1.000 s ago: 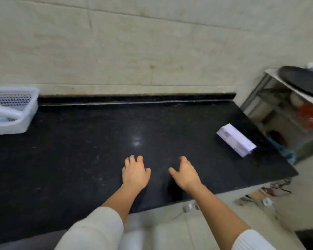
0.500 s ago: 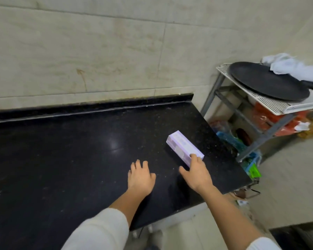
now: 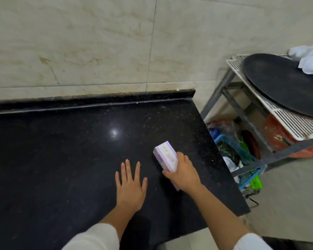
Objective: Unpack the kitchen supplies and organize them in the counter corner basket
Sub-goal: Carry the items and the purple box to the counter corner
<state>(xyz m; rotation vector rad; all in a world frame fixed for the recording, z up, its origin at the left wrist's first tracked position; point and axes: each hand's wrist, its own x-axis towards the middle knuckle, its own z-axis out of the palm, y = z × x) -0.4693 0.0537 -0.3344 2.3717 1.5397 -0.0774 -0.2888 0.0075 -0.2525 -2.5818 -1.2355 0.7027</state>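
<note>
A long lilac and white carton (image 3: 165,155) lies on the black stone counter (image 3: 70,150), near its right end. My right hand (image 3: 183,173) is wrapped over the carton's near half, thumb on one side and fingers on the other. My left hand (image 3: 130,184) rests flat on the counter just left of it, fingers spread, holding nothing. The corner basket is out of view.
The counter ends at the right (image 3: 224,170). Beyond it stands a metal rack (image 3: 242,109) bearing a wide black round pan (image 3: 285,87) and white cloths (image 3: 311,60), with a blue crate (image 3: 231,143) and bags underneath. A tiled wall (image 3: 98,42) backs the counter.
My view has swung right, so the white basket at the far left has left the frame. My right hand reached the carton and closed around it; my left hand stayed flat on the counter.
</note>
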